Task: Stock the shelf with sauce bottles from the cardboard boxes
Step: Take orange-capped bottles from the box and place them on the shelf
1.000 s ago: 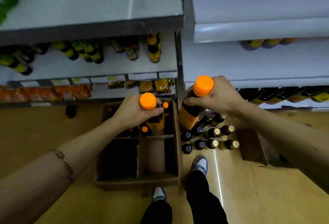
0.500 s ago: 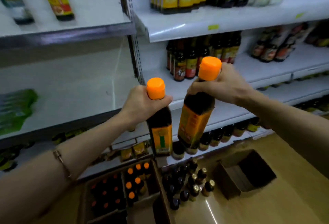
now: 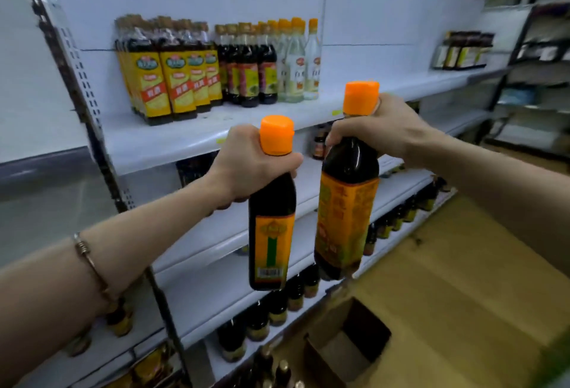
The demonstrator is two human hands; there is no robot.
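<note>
Our left hand (image 3: pixel 246 162) and right hand (image 3: pixel 379 128) grip dark orange-capped plastic sauce bottles (image 3: pixel 271 218) by their necks; heavy, probably slippery.

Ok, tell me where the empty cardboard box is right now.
In the head view the cardboard box sits open on the floor at bottom centre-right, just in front of the lowest shelf, below the bottle in the right hand.

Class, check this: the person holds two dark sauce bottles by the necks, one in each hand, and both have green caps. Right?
Not quite. The head view shows the left hand and right hand each gripping a bottle neck, but both caps are orange, not green.
</note>
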